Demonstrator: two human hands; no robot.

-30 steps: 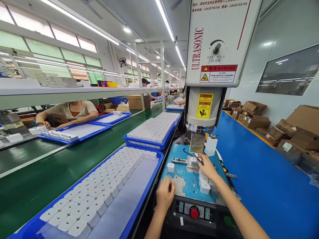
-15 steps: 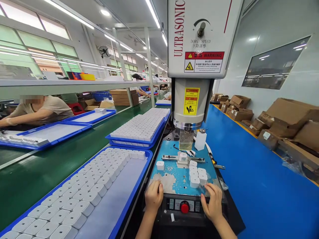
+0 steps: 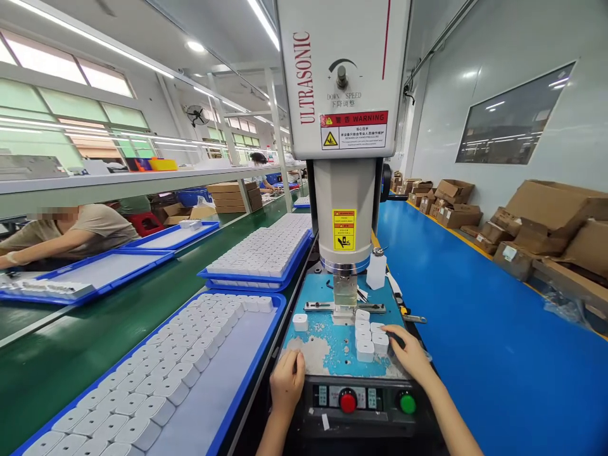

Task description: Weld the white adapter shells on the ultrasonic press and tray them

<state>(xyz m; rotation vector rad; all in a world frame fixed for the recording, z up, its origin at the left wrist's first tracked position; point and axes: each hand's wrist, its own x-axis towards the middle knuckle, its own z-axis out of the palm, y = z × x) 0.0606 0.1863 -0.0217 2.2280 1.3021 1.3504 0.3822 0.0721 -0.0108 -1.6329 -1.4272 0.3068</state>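
Observation:
My left hand (image 3: 287, 379) rests with curled fingers at the left front corner of the ultrasonic machine's base; nothing shows in it. My right hand (image 3: 409, 354) reaches over the base's right side, thumb and forefinger apart, fingertips at the rear right of a cluster of small white plastic housings (image 3: 365, 351). Whether it grips one is not clear. Behind the cluster, the clear horn block (image 3: 345, 291) is down on the white fixture (image 3: 342, 315). A single white housing (image 3: 300, 322) sits apart at the left of the blue plate (image 3: 311, 288).
A red button (image 3: 348, 400) and a green button (image 3: 407, 403) are on the front panel. Left stands a blue tray (image 3: 256, 354) with rows of white housings, with stacked trays (image 3: 247, 282) behind. A white bottle (image 3: 376, 269) stands at the plate's back right. A co-worker (image 3: 90, 228) sits far left.
The machine's head has come down, and its horn now meets the fixture. My right hand has moved forward from the front edge to the white housings. My left hand stays put. The view has shifted slightly.

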